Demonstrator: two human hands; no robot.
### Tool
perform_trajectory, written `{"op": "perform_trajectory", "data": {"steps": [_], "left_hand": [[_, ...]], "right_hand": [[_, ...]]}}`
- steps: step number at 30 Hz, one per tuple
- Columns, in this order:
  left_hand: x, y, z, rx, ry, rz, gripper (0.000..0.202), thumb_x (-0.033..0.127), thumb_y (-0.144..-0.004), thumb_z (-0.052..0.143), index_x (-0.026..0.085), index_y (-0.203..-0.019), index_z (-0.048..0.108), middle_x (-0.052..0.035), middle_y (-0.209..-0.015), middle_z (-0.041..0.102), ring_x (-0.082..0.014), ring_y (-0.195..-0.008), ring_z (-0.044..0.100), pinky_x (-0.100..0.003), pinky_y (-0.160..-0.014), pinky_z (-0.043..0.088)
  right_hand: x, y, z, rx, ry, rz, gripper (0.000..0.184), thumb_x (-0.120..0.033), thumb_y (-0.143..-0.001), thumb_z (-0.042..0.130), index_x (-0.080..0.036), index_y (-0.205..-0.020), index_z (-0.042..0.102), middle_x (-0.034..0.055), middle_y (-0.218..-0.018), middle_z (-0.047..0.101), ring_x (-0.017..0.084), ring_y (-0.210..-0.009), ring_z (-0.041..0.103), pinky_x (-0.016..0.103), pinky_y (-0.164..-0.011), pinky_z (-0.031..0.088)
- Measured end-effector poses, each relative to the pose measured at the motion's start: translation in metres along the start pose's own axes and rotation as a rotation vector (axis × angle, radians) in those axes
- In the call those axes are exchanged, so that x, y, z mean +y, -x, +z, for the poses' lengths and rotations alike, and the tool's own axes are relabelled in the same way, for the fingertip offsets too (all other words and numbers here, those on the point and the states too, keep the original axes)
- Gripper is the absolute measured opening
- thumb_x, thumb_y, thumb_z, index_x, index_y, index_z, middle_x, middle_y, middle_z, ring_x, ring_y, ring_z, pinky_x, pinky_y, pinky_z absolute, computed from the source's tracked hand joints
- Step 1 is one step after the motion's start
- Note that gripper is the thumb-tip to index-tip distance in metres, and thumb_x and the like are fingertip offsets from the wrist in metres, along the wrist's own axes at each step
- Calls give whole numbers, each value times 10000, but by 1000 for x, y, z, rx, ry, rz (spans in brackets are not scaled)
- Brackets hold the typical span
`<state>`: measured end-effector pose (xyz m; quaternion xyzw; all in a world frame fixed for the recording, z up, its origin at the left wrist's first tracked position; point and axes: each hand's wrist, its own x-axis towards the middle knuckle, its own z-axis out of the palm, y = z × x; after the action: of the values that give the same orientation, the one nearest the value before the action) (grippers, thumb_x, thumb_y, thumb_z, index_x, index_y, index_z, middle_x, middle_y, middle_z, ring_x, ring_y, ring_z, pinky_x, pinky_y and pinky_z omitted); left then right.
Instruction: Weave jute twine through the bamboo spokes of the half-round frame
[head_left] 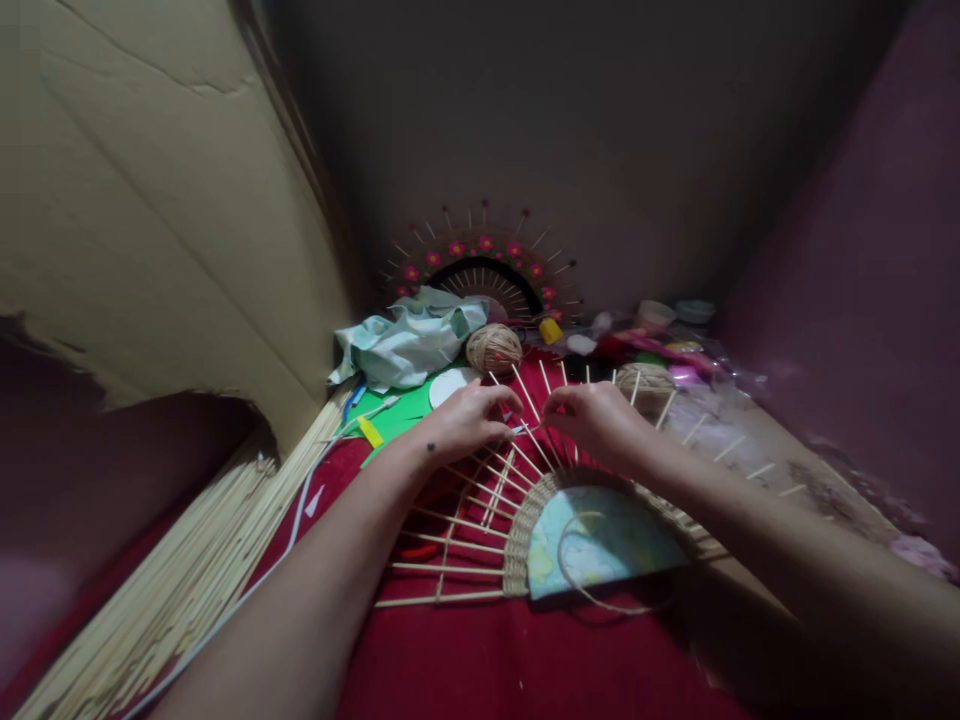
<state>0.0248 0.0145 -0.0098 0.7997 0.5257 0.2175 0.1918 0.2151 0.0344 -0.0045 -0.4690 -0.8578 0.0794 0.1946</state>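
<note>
A half-round woven fan frame lies on the red cloth, with thin wooden sticks radiating from a woven twine band. Its centre is a pale blue-green patterned half-disc, crossed by a loose loop of twine. My left hand is above the upper sticks, fingers curled, with a small whitish sliver by its thumb tip. Close by on the right, my right hand has its fingers pinched together among the upright sticks. Whatever either hand grips is too small or hidden to make out.
Bundled thin sticks and a white cable run along the left. Behind are crumpled patterned cloth, a twine ball, green sheets and a flower-decorated fan. Cardboard leans at left.
</note>
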Motion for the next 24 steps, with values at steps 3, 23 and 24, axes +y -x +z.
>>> {"op": "perform_trajectory", "data": {"steps": [3,23,24], "left_hand": [[3,1,0,-15,20,3,336,252,-694,629,245,-1030,617,-9,-773,565,-140,-733,527,-274,-722,420],[-2,-1,5,-29,6,16,287,306,-719,613,237,-996,646,-7,-723,604,-150,-736,546,-265,-708,422],[-2,-1,5,-30,5,18,287,310,-721,612,237,-996,646,-8,-717,607,-155,-746,546,-268,-714,421]], "right_hand": [[2,1,2,-16,98,-25,210,-220,-788,503,-193,-815,709,69,-747,688,153,-667,584,253,-612,364],[7,6,9,0,120,27,246,-278,-810,475,-216,-851,710,79,-786,698,190,-710,610,275,-625,368],[8,5,9,-2,126,26,249,-277,-810,473,-216,-850,711,79,-784,699,194,-711,613,278,-624,369]]}}
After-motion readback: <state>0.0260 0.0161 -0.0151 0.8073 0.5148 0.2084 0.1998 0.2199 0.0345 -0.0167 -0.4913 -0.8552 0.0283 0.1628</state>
